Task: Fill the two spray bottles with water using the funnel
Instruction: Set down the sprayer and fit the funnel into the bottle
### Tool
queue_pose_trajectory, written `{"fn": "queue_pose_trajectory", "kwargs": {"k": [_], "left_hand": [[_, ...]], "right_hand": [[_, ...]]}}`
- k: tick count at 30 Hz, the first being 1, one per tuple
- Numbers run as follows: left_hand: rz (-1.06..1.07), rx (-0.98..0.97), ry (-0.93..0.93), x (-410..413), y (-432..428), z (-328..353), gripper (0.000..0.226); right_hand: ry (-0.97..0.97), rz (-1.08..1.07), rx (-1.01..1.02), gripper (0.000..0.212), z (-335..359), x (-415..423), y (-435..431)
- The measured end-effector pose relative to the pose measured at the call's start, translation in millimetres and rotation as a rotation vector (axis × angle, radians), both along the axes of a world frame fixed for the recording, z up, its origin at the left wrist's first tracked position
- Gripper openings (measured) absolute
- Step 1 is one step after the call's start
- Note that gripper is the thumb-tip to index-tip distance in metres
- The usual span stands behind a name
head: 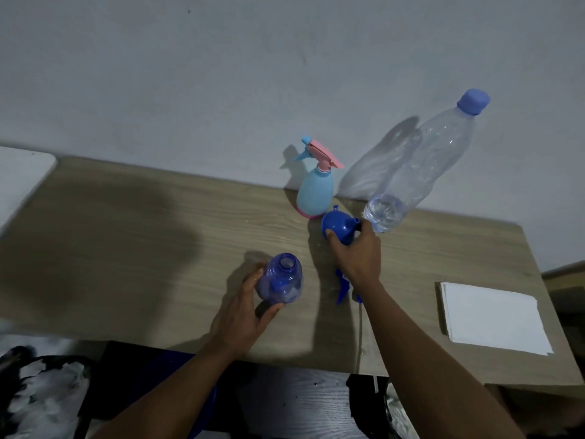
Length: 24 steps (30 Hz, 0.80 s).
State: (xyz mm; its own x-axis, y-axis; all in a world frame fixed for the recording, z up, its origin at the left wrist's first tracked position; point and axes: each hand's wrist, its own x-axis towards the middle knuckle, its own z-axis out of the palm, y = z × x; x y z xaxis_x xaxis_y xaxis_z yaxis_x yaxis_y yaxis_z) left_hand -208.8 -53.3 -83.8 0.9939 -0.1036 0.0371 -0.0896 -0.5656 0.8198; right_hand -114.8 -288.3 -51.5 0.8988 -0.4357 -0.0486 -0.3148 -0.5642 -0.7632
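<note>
A clear blue spray bottle point(283, 278) stands uncapped on the wooden table point(142, 242), its mouth open upward; my left hand point(243, 312) grips its body from the left. My right hand point(357, 255) grips the blue funnel point(338, 228), which lies on its side on the table. The blue trigger head point(343, 286) with its tube lies on the table under my right forearm. A light blue spray bottle point(316, 193) with a pink and blue trigger stands capped by the wall. A large clear water bottle point(424, 166) with a blue cap stands to its right, with a little water at the bottom.
A stack of white paper towels point(493, 318) lies at the table's right. A white surface point(19, 179) adjoins the table at far left. The wall runs right behind the bottles. A dark chair or panel point(285, 403) sits below the front edge.
</note>
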Motion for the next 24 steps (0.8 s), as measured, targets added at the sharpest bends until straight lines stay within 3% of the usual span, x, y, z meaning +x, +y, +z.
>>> {"fn": "queue_pose_trajectory", "kwargs": {"k": [2,6,11,17,21,24], "left_hand": [[-0.037,0.003,-0.035,-2,2,0,0.079],[-0.096,-0.004,-0.136,-2,7,-4,0.075],[-0.111,-0.08,-0.202,-7,6,16,0.075],[-0.2,-0.025,-0.299,3,10,40,0.071],[-0.258,0.006,-0.282,2,14,52,0.054],[-0.281,0.043,-0.283,2,18,54,0.052]], "right_hand": [[-0.074,-0.012,0.126,0.048,12,-14,3],[-0.108,-0.055,0.313,0.041,32,-42,5],[-0.076,0.019,0.505,0.052,54,-67,-1],[-0.08,-0.017,0.716,0.053,87,-88,5],[-0.077,0.163,0.692,0.059,111,-92,14],[-0.08,0.261,0.585,0.057,125,-89,21]]}}
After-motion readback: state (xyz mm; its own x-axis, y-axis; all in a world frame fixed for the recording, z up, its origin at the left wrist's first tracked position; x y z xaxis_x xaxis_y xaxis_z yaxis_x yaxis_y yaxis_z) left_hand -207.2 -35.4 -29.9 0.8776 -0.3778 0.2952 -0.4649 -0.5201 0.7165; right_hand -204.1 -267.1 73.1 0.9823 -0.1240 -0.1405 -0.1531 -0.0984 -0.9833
